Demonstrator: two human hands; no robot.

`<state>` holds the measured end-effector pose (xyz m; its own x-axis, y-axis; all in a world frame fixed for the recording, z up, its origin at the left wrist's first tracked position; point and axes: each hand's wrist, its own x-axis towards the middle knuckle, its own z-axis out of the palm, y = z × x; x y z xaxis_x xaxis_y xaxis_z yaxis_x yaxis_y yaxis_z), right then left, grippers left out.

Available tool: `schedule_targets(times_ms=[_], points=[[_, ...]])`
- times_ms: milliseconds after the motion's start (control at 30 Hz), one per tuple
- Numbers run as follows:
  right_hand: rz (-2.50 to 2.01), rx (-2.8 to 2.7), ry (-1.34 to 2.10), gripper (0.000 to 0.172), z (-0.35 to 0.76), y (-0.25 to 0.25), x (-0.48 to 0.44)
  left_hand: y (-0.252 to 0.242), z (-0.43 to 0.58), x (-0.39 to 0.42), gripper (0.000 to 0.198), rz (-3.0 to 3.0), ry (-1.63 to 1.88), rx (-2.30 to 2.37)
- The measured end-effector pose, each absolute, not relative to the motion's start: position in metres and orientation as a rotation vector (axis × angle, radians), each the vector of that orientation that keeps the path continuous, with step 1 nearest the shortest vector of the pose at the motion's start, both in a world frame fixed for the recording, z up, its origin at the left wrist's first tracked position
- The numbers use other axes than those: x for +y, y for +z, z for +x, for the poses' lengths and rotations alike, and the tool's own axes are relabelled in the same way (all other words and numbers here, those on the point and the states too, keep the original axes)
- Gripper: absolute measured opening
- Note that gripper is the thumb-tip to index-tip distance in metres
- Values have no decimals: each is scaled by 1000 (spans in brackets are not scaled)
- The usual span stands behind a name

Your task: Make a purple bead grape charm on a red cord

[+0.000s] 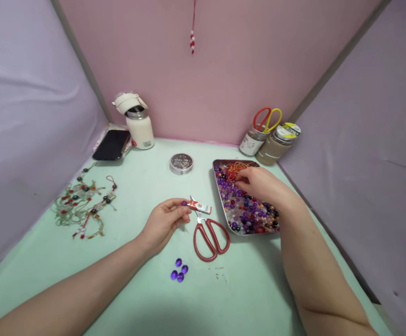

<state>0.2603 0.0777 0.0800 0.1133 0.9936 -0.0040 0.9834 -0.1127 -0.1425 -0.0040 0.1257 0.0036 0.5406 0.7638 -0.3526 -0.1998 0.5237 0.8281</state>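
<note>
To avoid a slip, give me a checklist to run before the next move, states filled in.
1. Purple bead pinched in the left hand: ok.
2. Right hand over the tray, beside the orange-red thread: ok.
3. Right hand gripping something: cannot tell; its grip is hidden.
4. Four loose purple beads grouped together: ok.
5. Scissors closed: not ok; the handles stand apart.
6. Scissor blades clear of the red-and-white packet: not ok; they overlap in view.

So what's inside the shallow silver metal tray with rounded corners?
Purple, clear and dark round beads, with tangled orange-red thread at the far end. The right hand and forearm cover part of the tray; contents beneath are hidden.
</note>
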Motion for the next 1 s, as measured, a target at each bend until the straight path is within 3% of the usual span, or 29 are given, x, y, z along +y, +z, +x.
schedule_targets(times_ms=[100,300,433,733,1000], points=[[-2082,-1958,217,10,243,86,74,2,-4,125,26,813,679,776],[-1660,-1797,798,7,204,74,80,1,-4,124,25,803,697,711],[-1563,-1747,1011,15,191,66,82,0,-5,124,29,783,700,707],[-1530,-1624,1205,19,190,61,86,-1,-6,124,30,772,702,719],[-1567,-1617,1155,19,190,62,86,1,-4,120,30,772,759,762]])
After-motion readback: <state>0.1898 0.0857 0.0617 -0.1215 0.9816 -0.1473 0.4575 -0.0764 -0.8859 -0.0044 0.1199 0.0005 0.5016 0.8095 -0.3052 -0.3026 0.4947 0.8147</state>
